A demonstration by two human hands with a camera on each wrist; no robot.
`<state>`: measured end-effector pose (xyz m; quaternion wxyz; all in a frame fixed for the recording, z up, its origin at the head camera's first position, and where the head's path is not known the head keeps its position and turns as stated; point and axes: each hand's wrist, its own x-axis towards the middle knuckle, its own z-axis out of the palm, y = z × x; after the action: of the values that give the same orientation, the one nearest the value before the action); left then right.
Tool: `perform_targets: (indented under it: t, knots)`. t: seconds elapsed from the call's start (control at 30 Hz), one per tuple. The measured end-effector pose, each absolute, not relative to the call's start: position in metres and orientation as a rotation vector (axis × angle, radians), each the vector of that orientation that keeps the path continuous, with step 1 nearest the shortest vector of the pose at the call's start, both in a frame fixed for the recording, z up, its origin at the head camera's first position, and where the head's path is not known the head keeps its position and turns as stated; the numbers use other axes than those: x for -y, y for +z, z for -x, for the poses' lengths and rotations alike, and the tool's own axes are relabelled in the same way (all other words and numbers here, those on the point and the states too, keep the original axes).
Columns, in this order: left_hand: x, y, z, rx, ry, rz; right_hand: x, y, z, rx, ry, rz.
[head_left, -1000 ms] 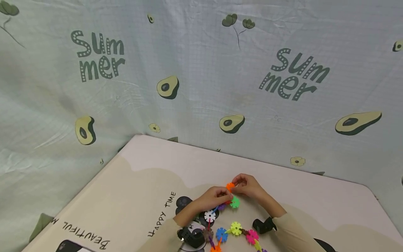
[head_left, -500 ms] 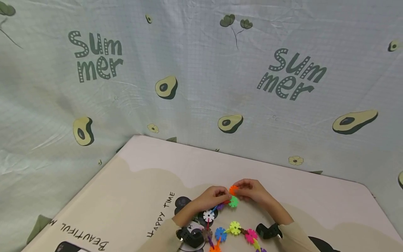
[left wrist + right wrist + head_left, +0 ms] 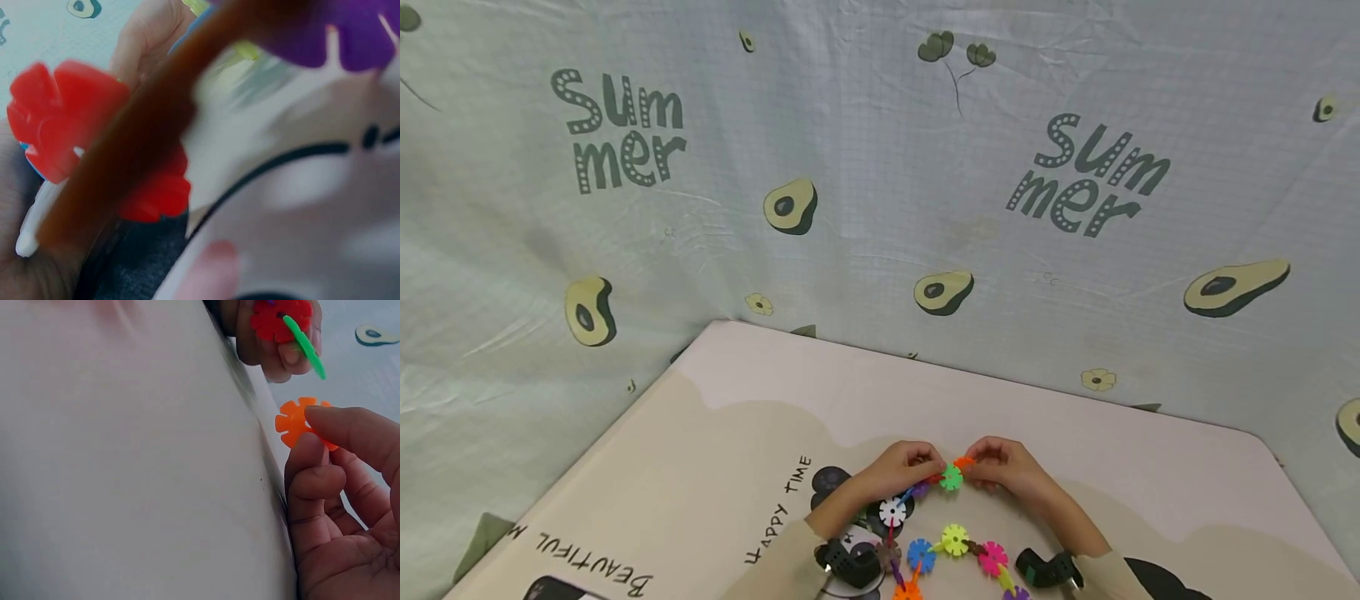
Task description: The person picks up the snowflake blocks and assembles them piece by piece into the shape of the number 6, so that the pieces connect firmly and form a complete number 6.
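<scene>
In the head view, my left hand (image 3: 898, 468) holds one end of a chain of notched plastic interlocking discs. It grips a red disc (image 3: 272, 325), from which a green disc (image 3: 304, 347) sticks out edge-on in the right wrist view. My right hand (image 3: 1003, 467) pinches an orange disc (image 3: 294, 422) between thumb and forefinger. A small gap separates orange from green in the right wrist view, while in the head view the two overlap. Close to the left wrist camera, a blurred brown disc (image 3: 134, 137) crosses another red disc (image 3: 62, 112).
The chain curves back toward me through a white disc (image 3: 892, 511), a blue disc (image 3: 922, 556), a yellow disc (image 3: 955, 540) and a pink disc (image 3: 992, 558). It lies on a printed tabletop (image 3: 760, 433). A patterned curtain (image 3: 865, 167) hangs behind the table's far edge.
My right hand has shifted right and slightly nearer, turning the orange disc from face-on to nearly edge-on beside the green one. My left hand keeps its hold; the view has shifted slightly.
</scene>
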<state>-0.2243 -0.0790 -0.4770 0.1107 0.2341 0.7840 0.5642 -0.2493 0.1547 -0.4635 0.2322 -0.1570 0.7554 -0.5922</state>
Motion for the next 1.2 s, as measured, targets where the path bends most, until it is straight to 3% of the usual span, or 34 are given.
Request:
perform_targets:
  t: [0.43, 1.2]
  knots:
    - [0.079, -0.478, 0.224, -2.319, 1.639, -0.667, -0.171, -0.472, 0.239, -1.955, -1.704, 0.457]
    - [0.077, -0.478, 0.224, -2.299, 1.657, -0.673, -0.166, -0.475, 0.23, -1.974, -1.752, 0.748]
